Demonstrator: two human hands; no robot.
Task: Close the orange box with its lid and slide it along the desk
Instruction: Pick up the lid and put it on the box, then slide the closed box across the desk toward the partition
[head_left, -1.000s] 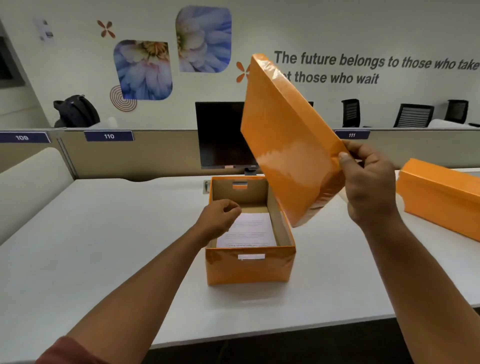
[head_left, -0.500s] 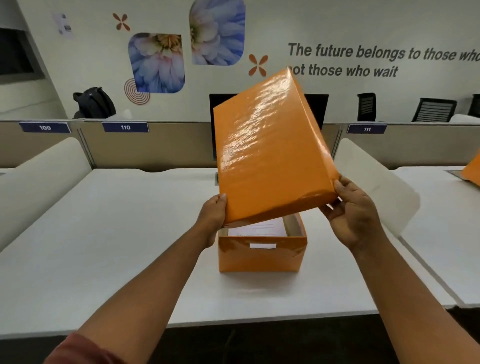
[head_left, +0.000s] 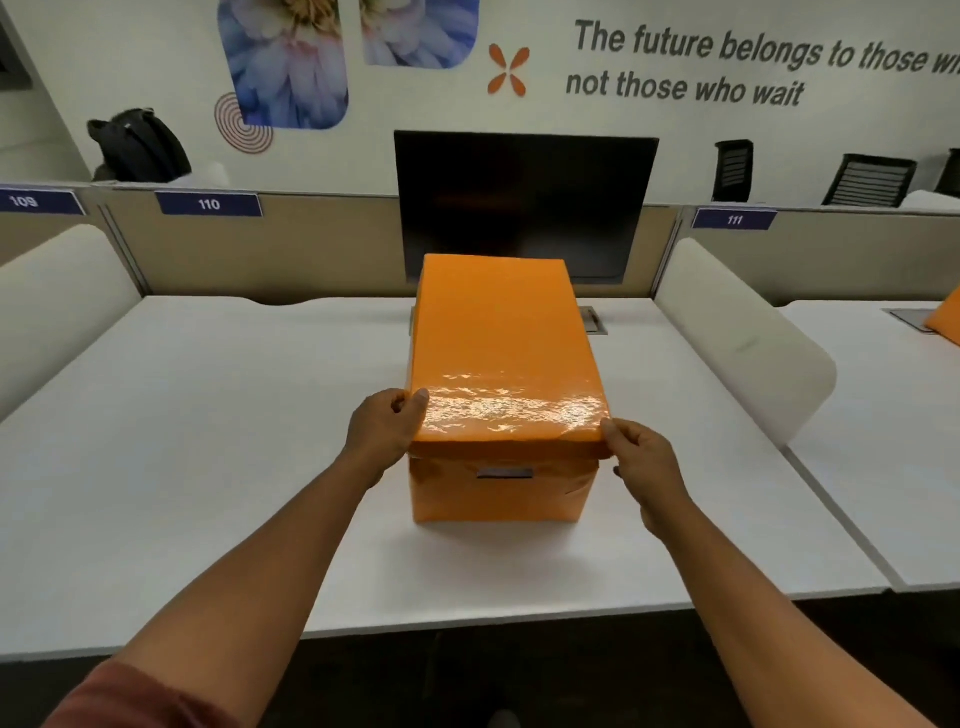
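White desk (head_left: 208, 441) (office cubicle, monitor (head_left: 524, 208) at 12 o'clock) bears the orange box (head_left: 498, 493); left hand (head_left: 382, 431) and right hand (head_left: 644, 462) pinch its lid (head_left: 501, 353).

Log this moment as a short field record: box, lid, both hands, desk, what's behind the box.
box: orange box standing on the white desk
lid: orange lid lying flat over the box
left hand: left hand gripping the lid's near left corner
right hand: right hand pinching the lid's near right corner
behind: dark monitor, screen off
task state: lid on; seating unconfirmed
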